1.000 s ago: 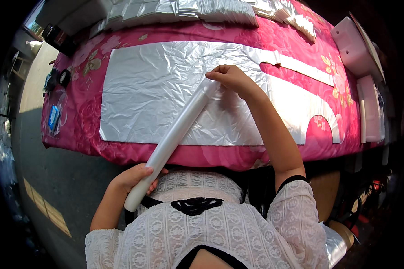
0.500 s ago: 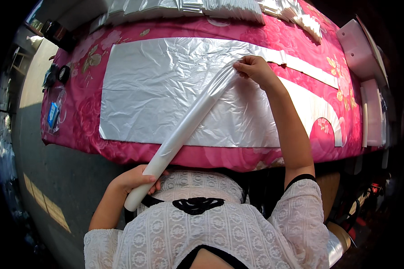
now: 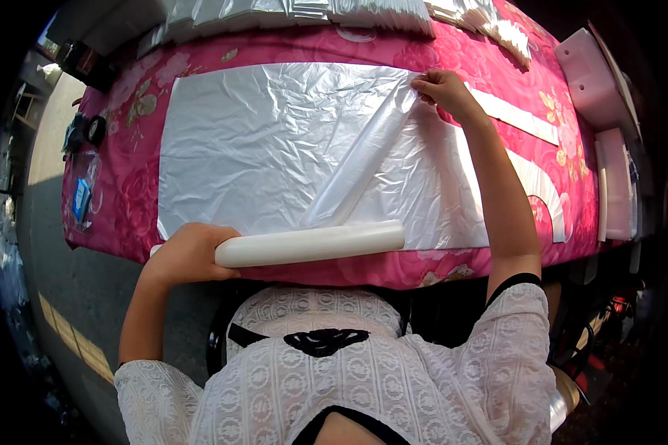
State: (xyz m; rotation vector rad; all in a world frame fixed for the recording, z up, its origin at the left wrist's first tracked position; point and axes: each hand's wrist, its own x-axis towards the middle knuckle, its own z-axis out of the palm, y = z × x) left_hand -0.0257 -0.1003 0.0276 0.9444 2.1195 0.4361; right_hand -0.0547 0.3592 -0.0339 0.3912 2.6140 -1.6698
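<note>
My left hand (image 3: pixel 189 252) grips the left end of a white roll of thin plastic film (image 3: pixel 312 245), which lies level along the near edge of the table. My right hand (image 3: pixel 444 93) pinches the loose end of the film (image 3: pixel 364 152), stretched as a twisted translucent strip from the roll toward the table's far side. Under it a sheet of clear plastic (image 3: pixel 260 141) lies spread flat over the pink flowered tablecloth (image 3: pixel 137 193).
Stacks of folded plastic (image 3: pixel 364 9) line the far edge. White foam pieces (image 3: pixel 590 74) stand at the right end, and white curved strips (image 3: pixel 534 178) lie on the cloth near them. Small dark items (image 3: pixel 85 133) sit at the left end. Grey floor lies to the left.
The roll has swung from a steep diagonal to level along the near edge. My right hand has pulled the film's end farther across the table and to the right.
</note>
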